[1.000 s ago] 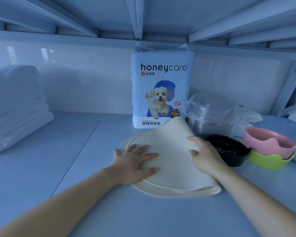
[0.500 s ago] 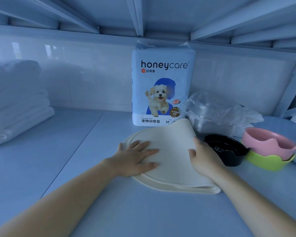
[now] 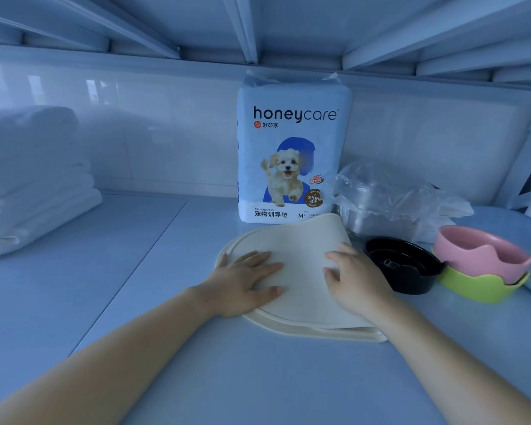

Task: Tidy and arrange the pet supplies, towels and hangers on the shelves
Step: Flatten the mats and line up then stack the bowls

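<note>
Both of my hands are on the folded cream mat (image 3: 301, 271), which lies on the shelf (image 3: 135, 286) just in front of the honeycare pack (image 3: 293, 154), its far corner curling up against the foot of the pack. My left hand (image 3: 242, 283) presses flat on the mat's left part, fingers straight and spread, grasping nothing. My right hand (image 3: 356, 280) rests on the right part with the fingers lightly bent, pushing down rather than pinching the edge.

The pack stands upright against the back wall. Just right of it sits a metal container in crinkled clear plastic (image 3: 380, 204). Forward and right of the pack is a black bowl (image 3: 402, 268), near the mat's right edge, and beyond that a pink bowl (image 3: 478, 250) nested in a green bowl (image 3: 478, 286). Well to the pack's left, white towels (image 3: 34, 179) lie folded in a stack.
</note>
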`<state>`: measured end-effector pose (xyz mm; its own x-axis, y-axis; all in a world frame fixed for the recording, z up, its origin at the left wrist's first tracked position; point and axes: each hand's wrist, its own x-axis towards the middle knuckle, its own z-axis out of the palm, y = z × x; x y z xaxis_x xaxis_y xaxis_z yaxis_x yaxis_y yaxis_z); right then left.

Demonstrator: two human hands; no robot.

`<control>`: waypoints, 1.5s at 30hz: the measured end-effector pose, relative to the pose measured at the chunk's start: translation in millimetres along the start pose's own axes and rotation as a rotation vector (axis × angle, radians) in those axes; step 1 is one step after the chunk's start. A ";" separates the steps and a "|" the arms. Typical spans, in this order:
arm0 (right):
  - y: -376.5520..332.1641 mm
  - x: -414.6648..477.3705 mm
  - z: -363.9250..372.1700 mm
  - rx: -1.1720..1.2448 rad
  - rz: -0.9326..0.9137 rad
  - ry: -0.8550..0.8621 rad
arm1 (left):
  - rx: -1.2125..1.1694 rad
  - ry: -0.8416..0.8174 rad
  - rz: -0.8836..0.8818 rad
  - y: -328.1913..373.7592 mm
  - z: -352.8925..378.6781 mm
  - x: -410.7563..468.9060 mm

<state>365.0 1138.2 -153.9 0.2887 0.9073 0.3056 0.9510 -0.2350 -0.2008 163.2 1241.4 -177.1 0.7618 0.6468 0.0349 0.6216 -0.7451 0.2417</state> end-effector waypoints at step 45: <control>-433.5 21.7 57.3 0.502 -0.739 -0.232 | 0.184 0.299 -0.535 -264.4 -166.4 -316.7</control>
<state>-47.3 1279.6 -113.5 -0.4535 0.8267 0.3331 0.7101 0.5610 -0.4255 -272.7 1260.6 -90.7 0.2702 0.9346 0.2313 0.9432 -0.3052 0.1314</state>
